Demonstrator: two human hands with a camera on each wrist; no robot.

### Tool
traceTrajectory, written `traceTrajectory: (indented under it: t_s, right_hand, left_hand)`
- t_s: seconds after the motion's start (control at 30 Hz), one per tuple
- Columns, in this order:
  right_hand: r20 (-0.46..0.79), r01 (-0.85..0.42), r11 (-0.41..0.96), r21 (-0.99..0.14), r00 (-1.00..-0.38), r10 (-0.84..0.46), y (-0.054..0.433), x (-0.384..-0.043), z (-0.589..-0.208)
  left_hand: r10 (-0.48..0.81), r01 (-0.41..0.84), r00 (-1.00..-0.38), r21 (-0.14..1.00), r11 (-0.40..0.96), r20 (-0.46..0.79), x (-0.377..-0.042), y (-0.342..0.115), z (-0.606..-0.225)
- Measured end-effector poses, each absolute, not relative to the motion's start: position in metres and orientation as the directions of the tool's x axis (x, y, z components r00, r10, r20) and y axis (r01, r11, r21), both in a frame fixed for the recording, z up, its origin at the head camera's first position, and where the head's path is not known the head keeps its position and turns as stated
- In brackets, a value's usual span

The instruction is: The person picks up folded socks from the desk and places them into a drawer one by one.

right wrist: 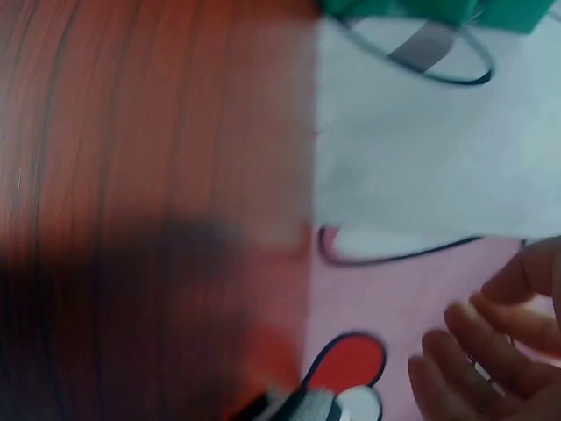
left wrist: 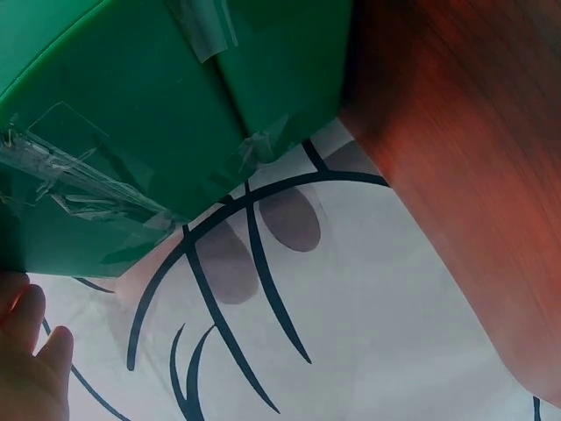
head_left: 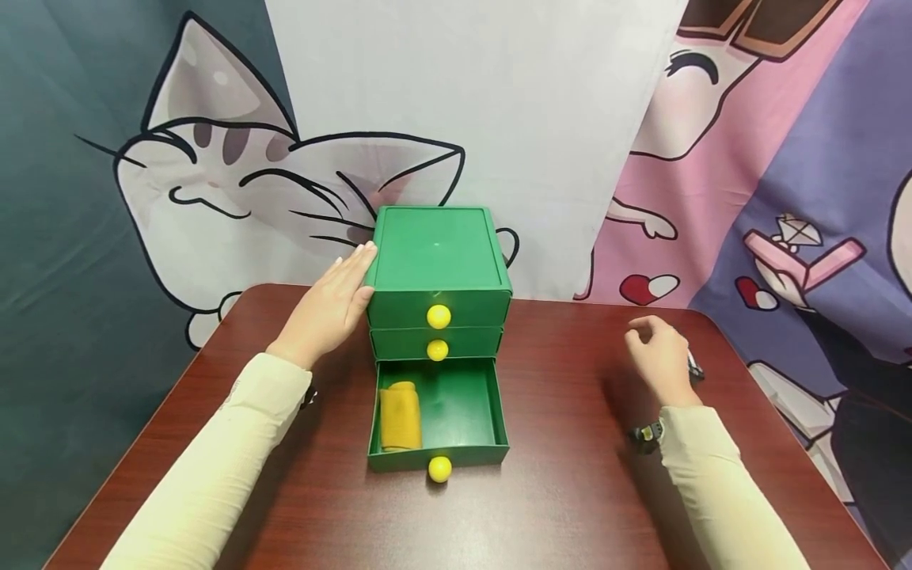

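A green drawer box (head_left: pixel 436 249) with yellow ball knobs stands on the table. Its bottom drawer (head_left: pixel 459 404) is pulled out and holds a folded yellow cloth (head_left: pixel 400 417) along the left side; both drawers above are closed. With straight fingers, my left hand (head_left: pixel 331 305) rests against the box's upper left side; the left wrist view shows its fingertips (left wrist: pixel 31 324) at the green wall. Over the table's right part hovers my right hand (head_left: pixel 661 360), fingers loosely bent and nothing visible in them. Just beyond it lies a small black-and-white item (head_left: pixel 694 366), partly hidden by the hand.
The reddish-brown wooden table (head_left: pixel 563 491) carries the box near its back edge. Behind it hangs a cloth backdrop (head_left: pixel 541 119) with cartoon figures. Clear tape (left wrist: pixel 96 189) is stuck on the box's side.
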State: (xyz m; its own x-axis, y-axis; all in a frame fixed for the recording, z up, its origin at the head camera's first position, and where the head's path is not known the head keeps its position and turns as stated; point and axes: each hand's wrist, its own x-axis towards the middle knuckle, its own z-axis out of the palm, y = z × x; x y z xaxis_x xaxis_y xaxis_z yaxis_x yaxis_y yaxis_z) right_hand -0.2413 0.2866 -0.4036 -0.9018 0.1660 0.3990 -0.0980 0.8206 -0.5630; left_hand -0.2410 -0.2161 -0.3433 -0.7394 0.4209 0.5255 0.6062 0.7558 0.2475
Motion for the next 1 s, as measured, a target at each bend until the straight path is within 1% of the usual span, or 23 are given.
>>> traceTrajectory:
  t_s: [0.13, 0.3, 0.5, 0.7, 0.83, 1.0]
  right_hand:
    - [0.341, -0.004, 0.845, -0.535, -0.916, 0.213, 0.302, -0.249, -0.405]
    - [0.26, 0.046, 0.879, -0.474, -0.947, 0.19, 0.32, -0.256, -0.408]
    - [0.196, 0.12, 0.904, -0.409, -0.957, 0.215, 0.341, -0.263, -0.414]
    - [0.034, 0.218, 0.907, -0.361, -0.968, 0.247, 0.358, -0.265, -0.42]
    - [-0.019, 0.238, 0.896, -0.376, -0.968, 0.249, 0.368, -0.266, -0.428]
    - [-0.04, 0.192, 0.901, -0.388, -0.981, 0.191, 0.38, -0.267, -0.432]
  left_hand:
    - [0.419, 0.605, -0.742, 0.252, 0.756, 0.524, -0.24, -0.216, -0.342]
    - [0.421, 0.607, -0.738, 0.247, 0.755, 0.527, -0.24, -0.217, -0.343]
    - [0.428, 0.605, -0.741, 0.239, 0.759, 0.517, -0.241, -0.218, -0.343]
    - [0.427, 0.602, -0.745, 0.242, 0.761, 0.511, -0.241, -0.217, -0.343]
    - [0.43, 0.603, -0.744, 0.235, 0.762, 0.512, -0.241, -0.217, -0.342]
    - [0.43, 0.601, -0.746, 0.235, 0.764, 0.508, -0.241, -0.218, -0.342]
